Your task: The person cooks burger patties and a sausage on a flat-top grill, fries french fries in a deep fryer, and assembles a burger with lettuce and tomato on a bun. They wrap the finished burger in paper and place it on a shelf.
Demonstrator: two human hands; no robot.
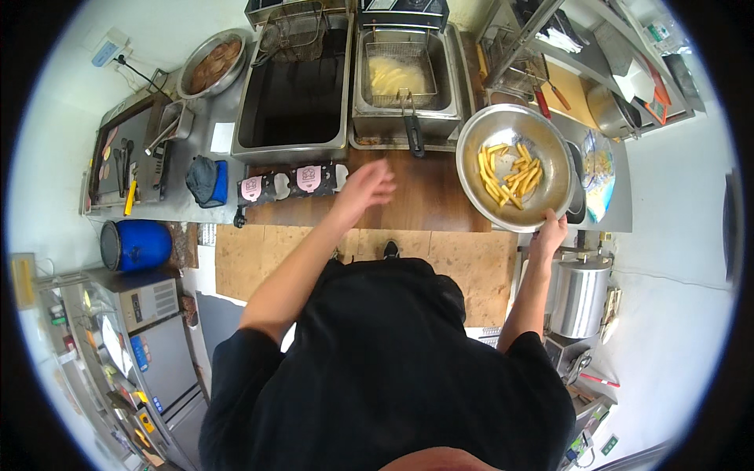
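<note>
My right hand (550,232) grips the near rim of a large stainless steel mixing bowl (471,182), which tilts a little. Two loose groups of golden French fries (509,176) lie inside it. My left hand (370,183), slightly blurred, hovers over the brown wooden board (421,197) with loosely parted fingers and nothing in them. Just left of it, two black-and-pink paper food pouches (312,180) lie side by side on the board. Beyond my hands, more fries bubble in a wire fryer basket (433,73) sunk in pale oil; its black handle (414,136) points toward me.
A second fryer vat (294,112) holds dark oil, with an empty wire basket (293,35) at its back. At left are a bowl of meat (215,62), a blue-and-grey cloth (207,179) and tongs (164,136). A plastic bag (598,173) lies right of my bowl.
</note>
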